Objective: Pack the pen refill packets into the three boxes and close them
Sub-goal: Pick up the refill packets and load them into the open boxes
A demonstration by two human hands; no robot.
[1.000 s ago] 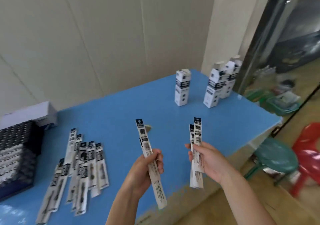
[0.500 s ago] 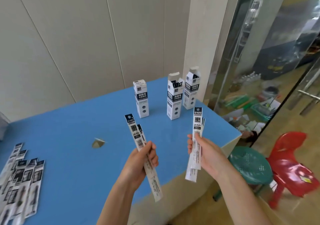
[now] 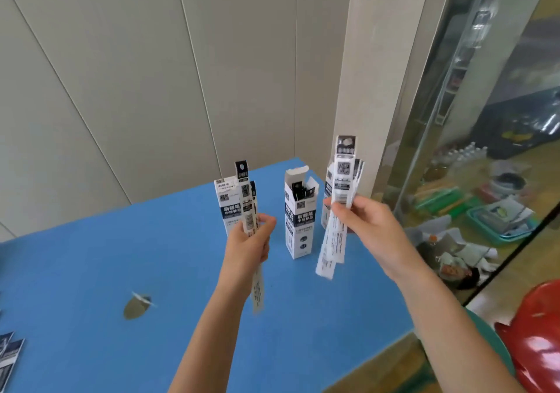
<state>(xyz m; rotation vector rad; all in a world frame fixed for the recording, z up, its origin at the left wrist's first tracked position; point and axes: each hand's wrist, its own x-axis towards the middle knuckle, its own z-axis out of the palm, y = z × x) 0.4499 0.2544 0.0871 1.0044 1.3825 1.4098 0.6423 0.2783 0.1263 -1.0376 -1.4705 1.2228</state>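
Three tall white-and-navy boxes stand at the far right of the blue table (image 3: 91,271). The left box (image 3: 225,201) has its top shut. The middle box (image 3: 298,220) is open, flap up, with dark packet tops showing inside. The right box (image 3: 327,186) is mostly hidden behind packets. My left hand (image 3: 248,244) grips a few long pen refill packets (image 3: 248,207) upright in front of the left box. My right hand (image 3: 363,226) grips a few more pen refill packets (image 3: 344,174) upright in front of the right box.
More loose packets (image 3: 9,353) lie at the table's left edge. A small worn patch (image 3: 136,307) marks the tabletop. The table's right edge drops off beside a green stool (image 3: 497,350) and a red chair (image 3: 539,335). A glass wall (image 3: 485,119) stands to the right.
Both hands have carried their packets forward, from over the table's front to right in front of the boxes. The view has swung right, so the pile of loose packets has nearly left the frame.
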